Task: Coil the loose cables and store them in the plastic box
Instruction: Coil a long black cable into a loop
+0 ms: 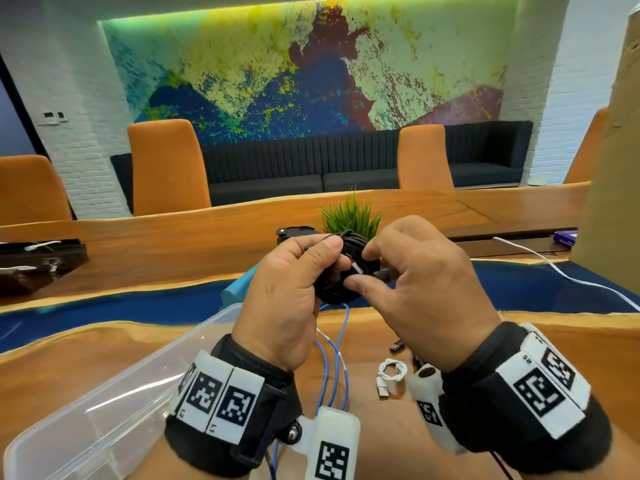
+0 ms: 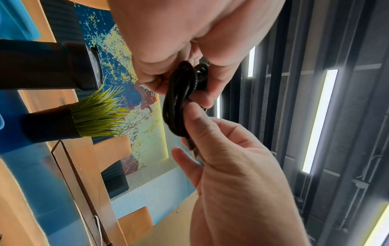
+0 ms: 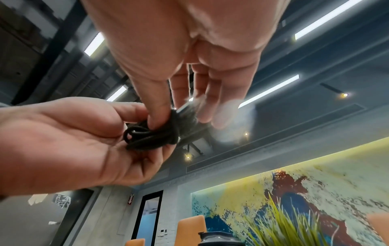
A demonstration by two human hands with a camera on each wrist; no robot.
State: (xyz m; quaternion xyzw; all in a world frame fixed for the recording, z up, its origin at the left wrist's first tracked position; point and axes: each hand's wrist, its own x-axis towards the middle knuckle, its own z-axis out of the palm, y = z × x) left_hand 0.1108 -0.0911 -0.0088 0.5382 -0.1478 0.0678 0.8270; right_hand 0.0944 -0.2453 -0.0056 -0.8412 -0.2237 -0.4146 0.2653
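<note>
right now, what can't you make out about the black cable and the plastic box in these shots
- Black cable coil: in the head view both hands cover most of it, so its loop count is unclear.
- Cable plug: motion blur in the right wrist view hides its type.
- Plastic box: cut off by the head view's lower left edge; the left hand and wristband hide one corner.
- Right hand: its fingertips blur in the right wrist view.

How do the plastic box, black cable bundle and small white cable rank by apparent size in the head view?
1. plastic box, nearest the camera, so enlarged
2. black cable bundle, partly hidden by both hands
3. small white cable
</note>
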